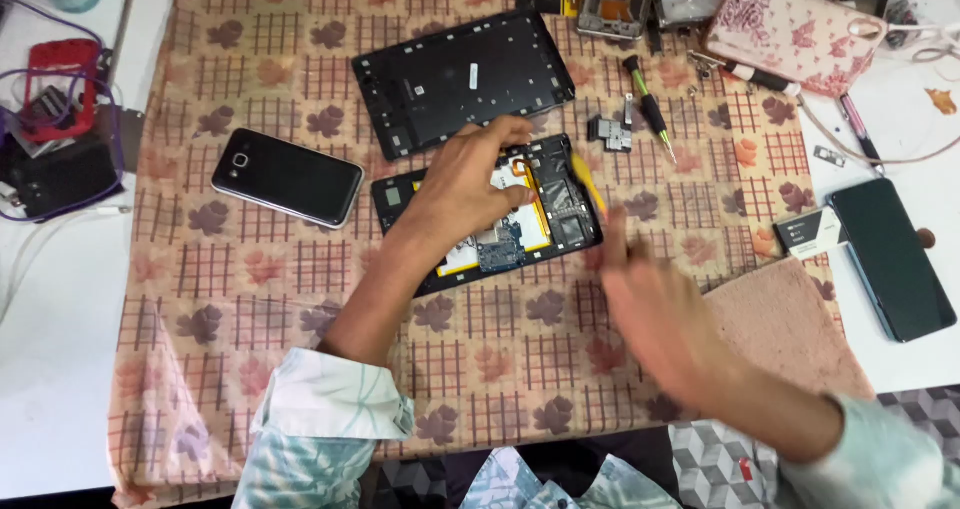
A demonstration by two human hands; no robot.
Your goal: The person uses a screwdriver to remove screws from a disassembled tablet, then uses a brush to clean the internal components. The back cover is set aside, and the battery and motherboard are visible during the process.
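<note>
1. A tan cloth printed with brown leaves and grid squares [250, 299] covers the white table and carries nearly everything.
2. At the middle of that cloth lies an opened black tablet body with its white battery and blue circuit board bared [505, 224], tilted slightly.
3. Just beyond the opened tablet rests a flat black plastic back cover [460, 79], close to it but apart.
4. The left hand [465, 184] lies palm-down on the opened tablet, fingers spread loosely and pressed flat over the battery, gripping nothing.
5. The right hand [655, 314] is motion-blurred just right of the tablet's near corner; it pinches a thin yellow plastic pry tool [590, 184] whose tip sits at the tablet's right edge, right beside the left fingertips.
6. Left of the tablet lies a black smartphone, face down [288, 177].
7. Well right of the tablet, off the cloth, lies a dark slim phone [892, 259].
8. Beyond the tablet's right end lies a green-and-black-handled screwdriver [648, 104].
</note>
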